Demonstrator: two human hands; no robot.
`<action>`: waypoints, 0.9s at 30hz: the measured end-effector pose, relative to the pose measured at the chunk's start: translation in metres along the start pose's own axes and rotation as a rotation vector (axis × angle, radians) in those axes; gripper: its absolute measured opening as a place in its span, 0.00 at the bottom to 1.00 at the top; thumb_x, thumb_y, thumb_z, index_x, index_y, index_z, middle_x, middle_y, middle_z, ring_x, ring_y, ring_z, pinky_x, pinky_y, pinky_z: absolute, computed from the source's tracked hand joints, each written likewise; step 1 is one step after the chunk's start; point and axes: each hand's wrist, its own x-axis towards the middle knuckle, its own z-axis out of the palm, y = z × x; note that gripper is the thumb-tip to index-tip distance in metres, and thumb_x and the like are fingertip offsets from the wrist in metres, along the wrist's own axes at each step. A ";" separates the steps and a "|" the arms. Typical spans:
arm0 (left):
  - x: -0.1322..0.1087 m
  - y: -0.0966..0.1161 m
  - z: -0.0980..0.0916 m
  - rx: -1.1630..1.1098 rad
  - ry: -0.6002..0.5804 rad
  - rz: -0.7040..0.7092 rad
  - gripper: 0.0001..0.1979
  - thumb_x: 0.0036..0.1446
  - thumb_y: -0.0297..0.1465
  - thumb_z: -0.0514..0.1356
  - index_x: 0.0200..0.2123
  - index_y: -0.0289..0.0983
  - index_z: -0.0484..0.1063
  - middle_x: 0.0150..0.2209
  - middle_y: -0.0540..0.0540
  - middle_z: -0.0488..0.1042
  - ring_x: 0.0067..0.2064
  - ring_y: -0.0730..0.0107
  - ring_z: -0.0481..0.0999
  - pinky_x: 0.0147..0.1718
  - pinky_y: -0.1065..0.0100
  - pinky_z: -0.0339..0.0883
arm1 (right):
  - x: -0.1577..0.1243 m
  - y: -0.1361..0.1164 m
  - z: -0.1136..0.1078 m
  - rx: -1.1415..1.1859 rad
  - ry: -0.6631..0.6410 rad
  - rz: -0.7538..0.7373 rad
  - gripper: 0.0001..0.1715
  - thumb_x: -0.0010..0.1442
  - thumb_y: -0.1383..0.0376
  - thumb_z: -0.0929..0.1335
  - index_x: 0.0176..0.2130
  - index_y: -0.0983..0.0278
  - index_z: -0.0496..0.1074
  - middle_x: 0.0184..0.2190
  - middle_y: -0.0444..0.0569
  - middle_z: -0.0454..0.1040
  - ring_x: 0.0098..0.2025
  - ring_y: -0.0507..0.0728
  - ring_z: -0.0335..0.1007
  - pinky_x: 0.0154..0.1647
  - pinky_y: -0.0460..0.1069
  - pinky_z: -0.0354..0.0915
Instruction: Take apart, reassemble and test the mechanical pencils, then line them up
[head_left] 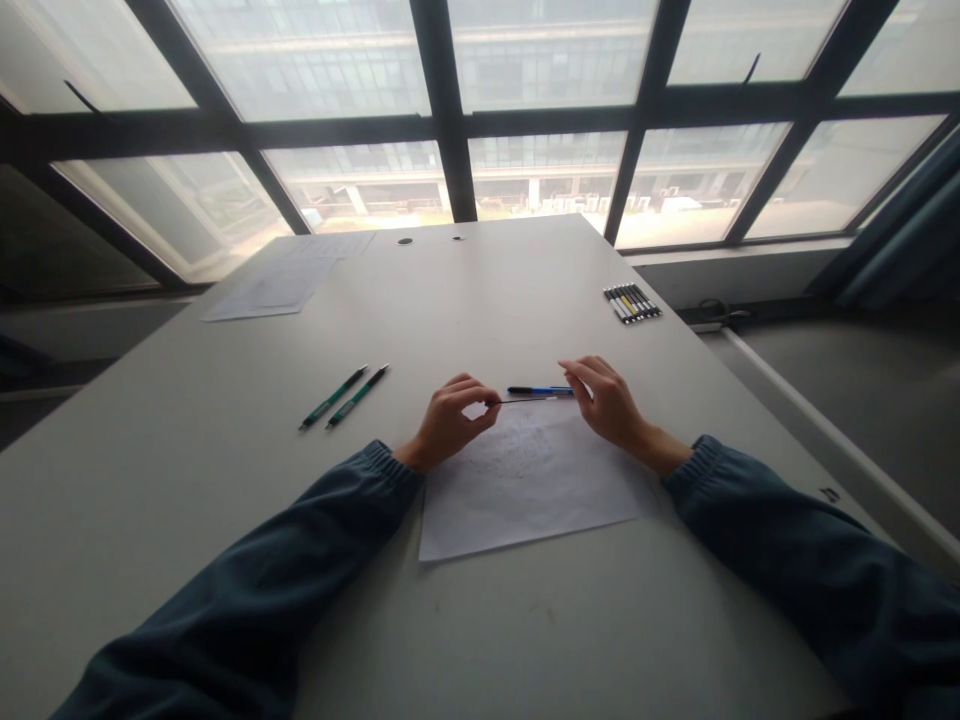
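My left hand pinches one end of a thin dark rod with a pale far end, which looks like a pen refill. The rod points right, toward my right hand, whose fingers are bent slightly and apart, with nothing visible between them. Just behind the rod lies a blue pen with a dark end; its right end reaches my right hand. Below both hands a white sheet of paper with faint pencil-like lines lies on the table.
Two green pens lie side by side left of my left hand. A row of several dark pens or markers is at the table's right edge. More papers lie at the far left of the white table, before large windows.
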 end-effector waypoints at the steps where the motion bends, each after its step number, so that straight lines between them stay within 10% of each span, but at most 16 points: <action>1: -0.001 -0.001 0.000 0.000 -0.003 -0.001 0.02 0.59 0.27 0.64 0.34 0.39 0.78 0.31 0.48 0.79 0.35 0.69 0.75 0.37 0.67 0.72 | 0.000 0.003 0.001 -0.024 -0.009 0.015 0.17 0.71 0.67 0.62 0.55 0.62 0.74 0.43 0.55 0.76 0.47 0.62 0.70 0.50 0.57 0.68; 13: 0.002 0.000 0.002 -0.009 0.019 0.033 0.02 0.58 0.26 0.65 0.33 0.38 0.78 0.29 0.49 0.79 0.34 0.70 0.74 0.35 0.68 0.72 | 0.001 0.012 0.006 -0.131 -0.284 0.064 0.09 0.66 0.64 0.70 0.45 0.59 0.80 0.43 0.52 0.78 0.48 0.63 0.68 0.51 0.58 0.64; 27: 0.002 0.002 -0.001 0.000 0.062 0.044 0.03 0.58 0.25 0.65 0.33 0.38 0.77 0.30 0.49 0.79 0.34 0.70 0.74 0.35 0.68 0.71 | 0.002 0.010 0.006 0.031 -0.128 0.079 0.04 0.61 0.70 0.71 0.38 0.60 0.75 0.37 0.49 0.75 0.43 0.61 0.69 0.47 0.56 0.67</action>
